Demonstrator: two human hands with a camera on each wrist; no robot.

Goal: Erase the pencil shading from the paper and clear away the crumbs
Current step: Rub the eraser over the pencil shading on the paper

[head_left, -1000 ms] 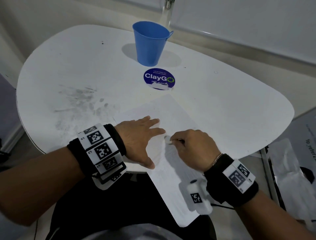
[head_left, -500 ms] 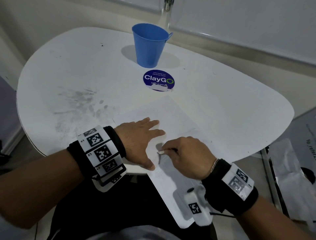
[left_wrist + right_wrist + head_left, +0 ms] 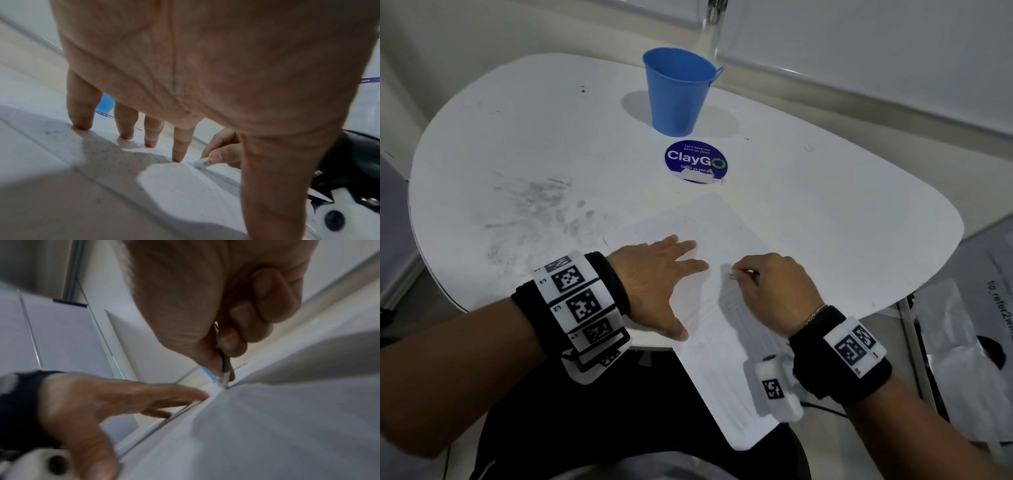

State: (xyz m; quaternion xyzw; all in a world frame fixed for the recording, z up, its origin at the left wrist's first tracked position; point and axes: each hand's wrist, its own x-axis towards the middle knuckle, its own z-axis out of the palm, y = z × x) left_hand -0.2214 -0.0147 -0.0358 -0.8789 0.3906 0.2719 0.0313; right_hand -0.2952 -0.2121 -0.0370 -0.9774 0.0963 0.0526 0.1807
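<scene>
A white sheet of paper (image 3: 726, 226) lies slantwise on the white table (image 3: 517, 144), its near end hanging over the front edge. My left hand (image 3: 664, 274) lies flat on the sheet with straight fingers (image 3: 178, 146), pressing it down. Just to its right, my right hand (image 3: 774, 287) pinches a small white eraser (image 3: 204, 163) and holds its end against the paper. In the right wrist view the eraser (image 3: 225, 369) stands edge-on between thumb and forefinger. Faint grey pencil shading (image 3: 743, 308) shows under my right hand. Fine dark crumbs (image 3: 123, 155) speckle the paper by my left fingertips.
A blue cup (image 3: 678, 90) stands at the back middle of the table. A round blue ClayGo sticker (image 3: 695, 161) sits between it and the paper. Grey smudges (image 3: 541, 209) mark the table to the left. A wall runs close behind; papers (image 3: 962, 342) lie on the floor at right.
My right hand has slid the eraser back up the sheet after a downward stroke. The left hand has stayed flat on the paper.
</scene>
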